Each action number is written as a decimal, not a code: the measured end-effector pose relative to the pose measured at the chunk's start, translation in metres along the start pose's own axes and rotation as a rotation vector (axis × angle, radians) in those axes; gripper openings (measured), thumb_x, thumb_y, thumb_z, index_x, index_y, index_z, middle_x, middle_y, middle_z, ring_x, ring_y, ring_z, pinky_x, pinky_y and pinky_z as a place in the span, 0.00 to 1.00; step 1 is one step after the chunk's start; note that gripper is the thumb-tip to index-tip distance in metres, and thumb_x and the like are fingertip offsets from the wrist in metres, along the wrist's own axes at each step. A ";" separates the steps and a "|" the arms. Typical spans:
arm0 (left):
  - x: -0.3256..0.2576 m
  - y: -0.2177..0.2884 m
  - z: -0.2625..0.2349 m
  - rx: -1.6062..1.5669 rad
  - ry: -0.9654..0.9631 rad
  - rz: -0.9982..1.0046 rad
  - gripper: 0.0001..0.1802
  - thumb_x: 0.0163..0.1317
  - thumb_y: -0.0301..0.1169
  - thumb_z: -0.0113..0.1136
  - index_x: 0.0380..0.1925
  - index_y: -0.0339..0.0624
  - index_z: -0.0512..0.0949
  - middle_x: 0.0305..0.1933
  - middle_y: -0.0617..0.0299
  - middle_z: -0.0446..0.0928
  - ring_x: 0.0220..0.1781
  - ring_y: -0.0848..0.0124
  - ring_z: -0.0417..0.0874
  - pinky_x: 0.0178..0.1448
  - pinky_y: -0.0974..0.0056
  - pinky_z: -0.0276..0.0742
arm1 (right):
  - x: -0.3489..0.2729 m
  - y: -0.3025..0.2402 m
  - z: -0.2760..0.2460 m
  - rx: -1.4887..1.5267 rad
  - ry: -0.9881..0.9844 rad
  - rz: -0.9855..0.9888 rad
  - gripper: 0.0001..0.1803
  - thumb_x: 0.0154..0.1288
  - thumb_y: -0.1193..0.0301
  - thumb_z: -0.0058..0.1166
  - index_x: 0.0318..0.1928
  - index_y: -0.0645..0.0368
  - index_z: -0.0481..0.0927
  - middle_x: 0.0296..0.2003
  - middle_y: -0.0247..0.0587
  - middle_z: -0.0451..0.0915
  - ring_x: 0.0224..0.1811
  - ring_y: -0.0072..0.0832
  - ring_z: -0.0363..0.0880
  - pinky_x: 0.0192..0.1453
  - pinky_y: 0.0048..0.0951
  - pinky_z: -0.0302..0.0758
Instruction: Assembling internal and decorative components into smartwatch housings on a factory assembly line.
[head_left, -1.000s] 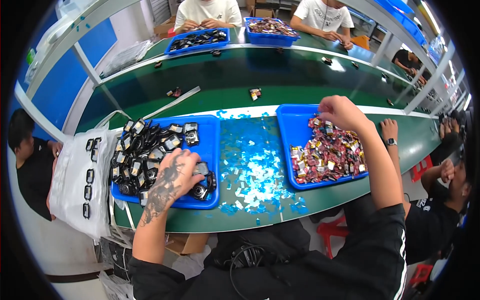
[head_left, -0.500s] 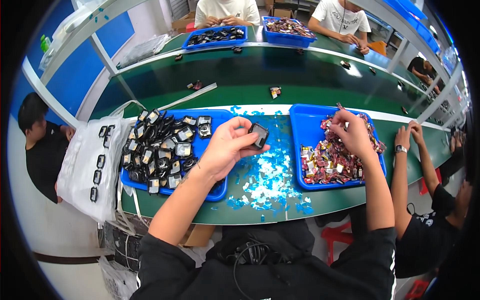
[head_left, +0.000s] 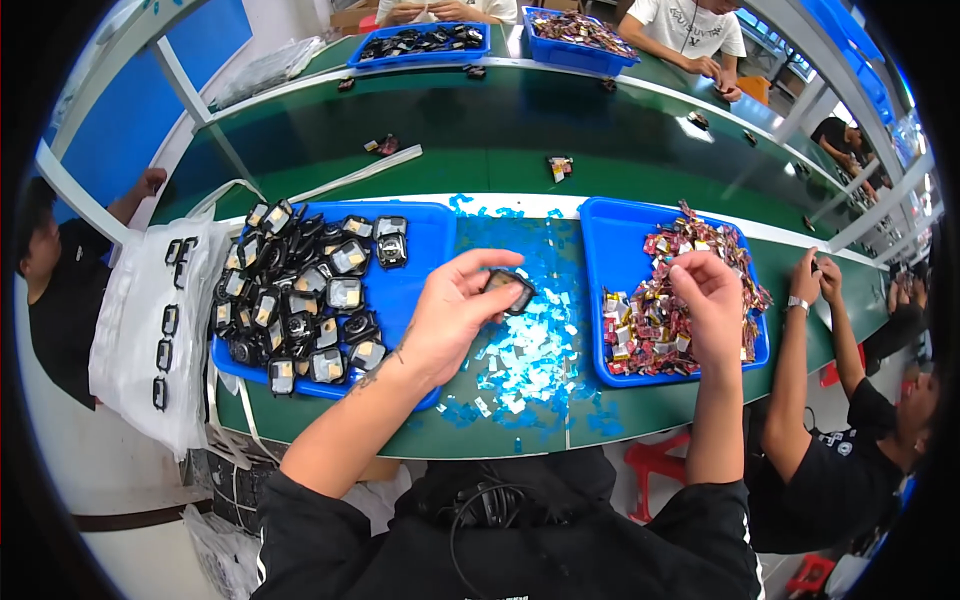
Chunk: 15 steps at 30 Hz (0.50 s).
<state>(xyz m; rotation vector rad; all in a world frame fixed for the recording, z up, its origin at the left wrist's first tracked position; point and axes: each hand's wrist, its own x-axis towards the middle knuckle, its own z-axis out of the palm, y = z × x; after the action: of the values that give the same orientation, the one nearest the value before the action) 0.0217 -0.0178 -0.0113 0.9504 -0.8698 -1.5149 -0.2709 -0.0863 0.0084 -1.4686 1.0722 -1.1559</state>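
The black case (head_left: 513,291) is up in the left hand (head_left: 450,312), pinched between thumb and fingers, above the blue scraps (head_left: 525,360)! The right hand (head_left: 714,305) curls over red parts (head_left: 640,330) in a blue tray (head_left: 617,248), its fingertips' grip impossible to tell

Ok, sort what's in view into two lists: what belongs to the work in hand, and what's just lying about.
In the work:
- black casing, in the left hand
- left blue tray of similar casings
- right blue tray of reddish parts, near the right hand

Apparently just lying about:
- blue and white scraps between the trays
- white strip
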 end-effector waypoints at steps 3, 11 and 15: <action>-0.004 -0.003 -0.005 -0.239 0.132 -0.014 0.11 0.65 0.22 0.58 0.47 0.39 0.76 0.38 0.63 0.79 0.38 0.75 0.80 0.46 0.70 0.77 | -0.008 0.000 0.021 0.143 -0.026 0.011 0.05 0.61 0.80 0.60 0.38 0.63 0.80 0.35 0.32 0.81 0.37 0.14 0.76 0.41 0.17 0.72; -0.005 -0.004 0.001 0.078 0.066 0.131 0.19 0.68 0.24 0.53 0.59 0.43 0.71 0.43 0.59 0.80 0.32 0.80 0.73 0.38 0.75 0.71 | -0.025 -0.010 0.077 0.306 -0.160 0.050 0.05 0.62 0.80 0.61 0.39 0.65 0.80 0.33 0.33 0.82 0.34 0.14 0.77 0.39 0.15 0.72; -0.012 -0.002 0.009 0.709 -0.093 0.371 0.11 0.62 0.28 0.62 0.44 0.42 0.82 0.41 0.63 0.77 0.33 0.77 0.70 0.39 0.69 0.69 | -0.029 -0.008 0.097 0.379 -0.165 0.088 0.05 0.62 0.80 0.61 0.38 0.65 0.80 0.34 0.35 0.82 0.36 0.16 0.79 0.42 0.17 0.74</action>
<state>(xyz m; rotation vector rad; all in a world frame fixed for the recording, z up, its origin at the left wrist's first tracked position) 0.0139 -0.0049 -0.0086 1.1345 -1.6105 -0.9363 -0.1795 -0.0414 0.0014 -1.1833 0.7478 -1.0854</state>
